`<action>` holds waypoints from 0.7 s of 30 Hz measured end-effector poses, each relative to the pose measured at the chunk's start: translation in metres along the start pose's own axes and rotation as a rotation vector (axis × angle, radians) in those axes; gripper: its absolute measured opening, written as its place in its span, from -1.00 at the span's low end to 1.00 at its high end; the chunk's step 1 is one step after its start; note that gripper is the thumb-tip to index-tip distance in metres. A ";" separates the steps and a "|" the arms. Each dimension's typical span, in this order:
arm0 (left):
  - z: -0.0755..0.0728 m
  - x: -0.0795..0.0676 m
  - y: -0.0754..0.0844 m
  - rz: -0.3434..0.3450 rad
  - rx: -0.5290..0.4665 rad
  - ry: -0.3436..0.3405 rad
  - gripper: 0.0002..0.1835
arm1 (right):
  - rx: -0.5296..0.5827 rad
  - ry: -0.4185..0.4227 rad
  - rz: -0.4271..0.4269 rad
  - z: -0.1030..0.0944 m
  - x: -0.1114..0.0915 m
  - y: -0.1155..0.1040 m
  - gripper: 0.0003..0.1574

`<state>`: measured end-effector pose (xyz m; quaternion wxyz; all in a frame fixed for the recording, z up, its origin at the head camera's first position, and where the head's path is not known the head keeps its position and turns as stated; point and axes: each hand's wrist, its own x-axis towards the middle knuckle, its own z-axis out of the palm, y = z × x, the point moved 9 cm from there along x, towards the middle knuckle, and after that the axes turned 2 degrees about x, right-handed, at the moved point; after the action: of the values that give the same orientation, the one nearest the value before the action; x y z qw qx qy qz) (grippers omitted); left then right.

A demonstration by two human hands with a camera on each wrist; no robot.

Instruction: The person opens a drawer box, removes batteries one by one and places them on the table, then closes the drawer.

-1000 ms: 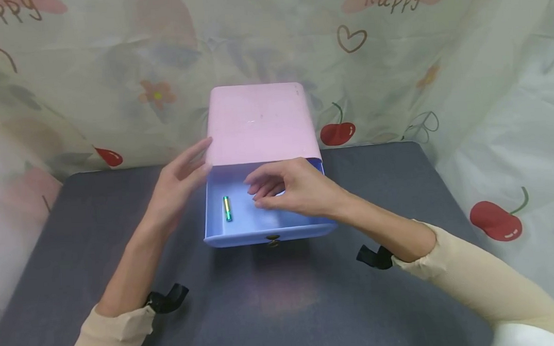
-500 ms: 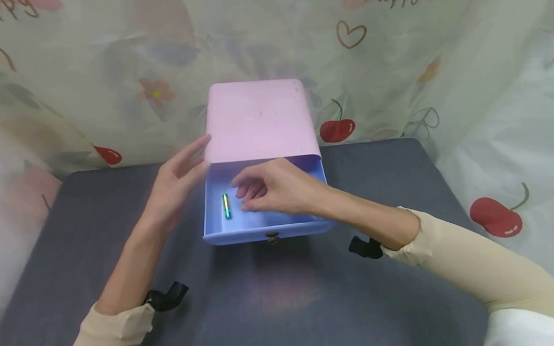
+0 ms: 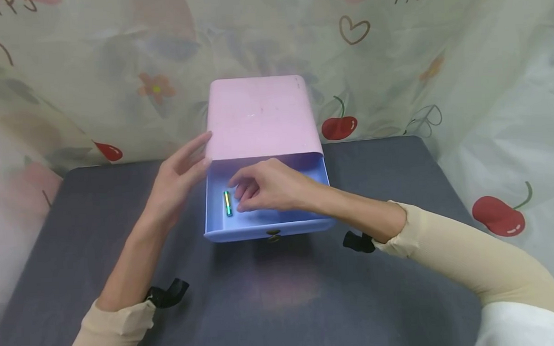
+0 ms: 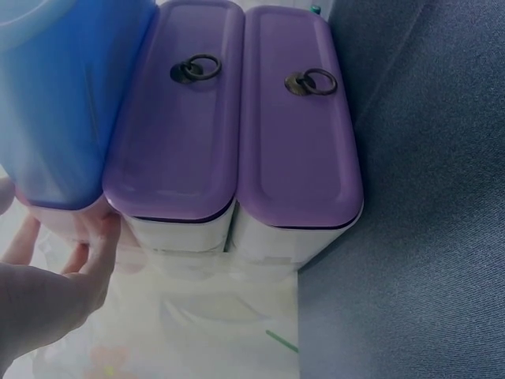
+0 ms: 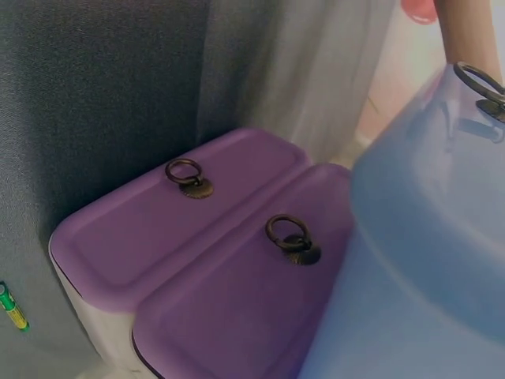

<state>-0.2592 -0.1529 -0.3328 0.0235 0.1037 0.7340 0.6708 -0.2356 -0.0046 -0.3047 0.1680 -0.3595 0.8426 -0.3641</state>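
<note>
A pink-topped drawer box (image 3: 263,119) has its blue top drawer (image 3: 270,229) pulled out. One green and gold battery (image 3: 228,203) lies in the drawer's left part. Over the drawer, my right hand (image 3: 277,186) has its fingers bent and its thumb apart from the index finger, just right of the battery, with nothing seen between them. My left hand (image 3: 175,182) touches the left side of the box with extended fingertips. Below the blue drawer, the left wrist view shows two closed purple drawers (image 4: 177,142) with ring pulls.
The box stands on a dark grey table (image 3: 283,317). In the right wrist view, another green and yellow battery (image 5: 13,308) lies on the table beside the box. A patterned curtain (image 3: 261,34) hangs close behind.
My right hand has moved left over the drawer, closer to the battery. The left hand keeps its place at the box's side. The head view has shifted slightly.
</note>
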 end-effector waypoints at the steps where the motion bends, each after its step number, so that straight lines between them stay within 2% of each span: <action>1: 0.000 0.000 0.000 0.000 -0.004 0.000 -0.44 | -0.001 -0.005 0.004 0.001 0.001 0.001 -0.53; 21: 0.001 -0.001 0.000 0.006 -0.037 -0.002 -0.43 | -0.167 -0.047 0.069 0.010 0.017 0.006 -0.47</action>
<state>-0.2582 -0.1519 -0.3325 0.0239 0.1061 0.7212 0.6842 -0.2443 -0.0191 -0.3163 0.1697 -0.3516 0.8776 -0.2783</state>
